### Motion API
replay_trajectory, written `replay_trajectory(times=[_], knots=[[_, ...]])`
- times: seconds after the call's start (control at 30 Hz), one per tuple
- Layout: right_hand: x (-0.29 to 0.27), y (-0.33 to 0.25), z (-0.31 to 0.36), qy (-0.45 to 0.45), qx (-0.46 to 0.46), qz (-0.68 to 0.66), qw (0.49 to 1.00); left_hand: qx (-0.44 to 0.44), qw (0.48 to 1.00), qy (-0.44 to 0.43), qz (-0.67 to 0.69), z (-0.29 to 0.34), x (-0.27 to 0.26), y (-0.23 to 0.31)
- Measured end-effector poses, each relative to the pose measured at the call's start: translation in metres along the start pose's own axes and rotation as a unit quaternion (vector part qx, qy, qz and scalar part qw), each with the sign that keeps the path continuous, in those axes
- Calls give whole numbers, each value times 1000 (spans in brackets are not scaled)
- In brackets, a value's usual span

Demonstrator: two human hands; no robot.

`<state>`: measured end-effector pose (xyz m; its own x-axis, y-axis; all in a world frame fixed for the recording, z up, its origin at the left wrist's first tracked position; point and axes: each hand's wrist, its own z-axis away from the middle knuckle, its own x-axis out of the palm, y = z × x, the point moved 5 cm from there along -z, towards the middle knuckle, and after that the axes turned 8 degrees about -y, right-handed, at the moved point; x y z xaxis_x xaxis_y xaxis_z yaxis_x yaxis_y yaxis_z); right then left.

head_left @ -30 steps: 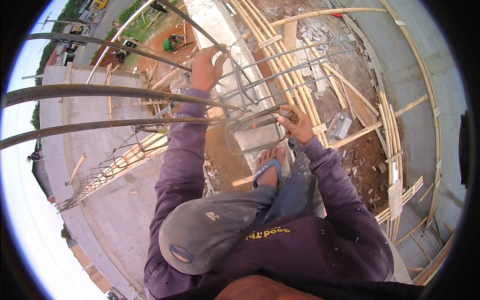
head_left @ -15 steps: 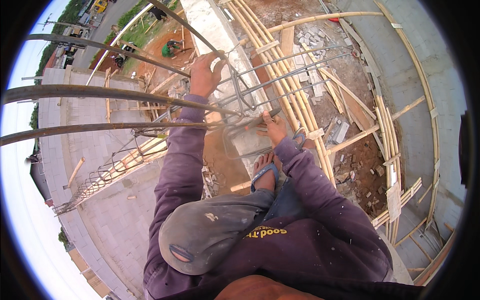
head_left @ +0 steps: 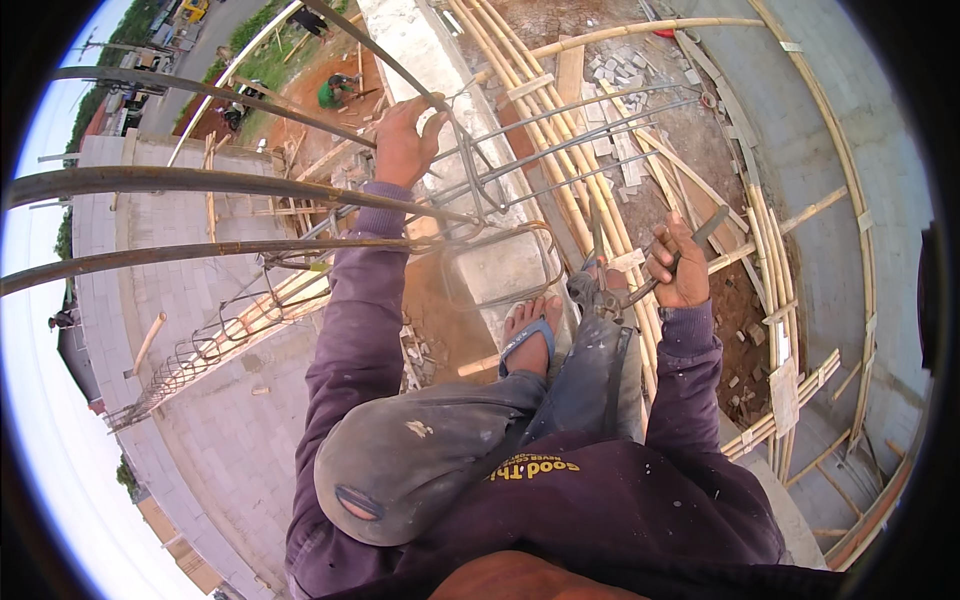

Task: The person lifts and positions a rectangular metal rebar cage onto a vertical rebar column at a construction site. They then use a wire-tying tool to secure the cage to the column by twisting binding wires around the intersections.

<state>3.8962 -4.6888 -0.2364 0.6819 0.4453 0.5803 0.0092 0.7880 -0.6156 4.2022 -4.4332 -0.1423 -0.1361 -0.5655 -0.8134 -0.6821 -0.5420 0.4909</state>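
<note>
My left hand is closed around an upright steel reinforcing bar, where it meets the bent wire-like stirrups. In my right hand, out over the bamboo poles, is a pair of pincers. Their handles are spread wide; my fingers wrap one handle, and the other points away from me. Several more rusty bars rise past my left arm. A rounded stirrup loop lies between my hands, above the concrete beam. Where the bars meet behind my left fingers is partly hidden.
My sandalled foot stands on the narrow beam. Bamboo poles run along its right side, with rubble and planks below. A grey block wall stands at far right. A person in green crouches on the ground at far left.
My right hand has moved right, away from the stirrups, and the pincers now show with handles spread. My left hand keeps its grip on the bar.
</note>
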Motion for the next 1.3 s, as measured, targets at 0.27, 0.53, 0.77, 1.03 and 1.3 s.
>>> replay_trajectory(times=[0.27,0.53,0.77,1.03,1.3], knots=[[-163,76,49,115,316,101,936,-5,1000,12,24,2,2,-4],[-270,134,84,145,362,255,885,-3,1000,8,6,3,-1,-2],[-219,93,109,7,182,16,983,-12,1000,-7,1,5,6,-11],[-78,-18,48,-116,-62,-27,991,-5,999,20,26,5,5,-11],[171,-71,-80,-275,-155,-138,939,-2,1000,14,-9,3,0,-2]])
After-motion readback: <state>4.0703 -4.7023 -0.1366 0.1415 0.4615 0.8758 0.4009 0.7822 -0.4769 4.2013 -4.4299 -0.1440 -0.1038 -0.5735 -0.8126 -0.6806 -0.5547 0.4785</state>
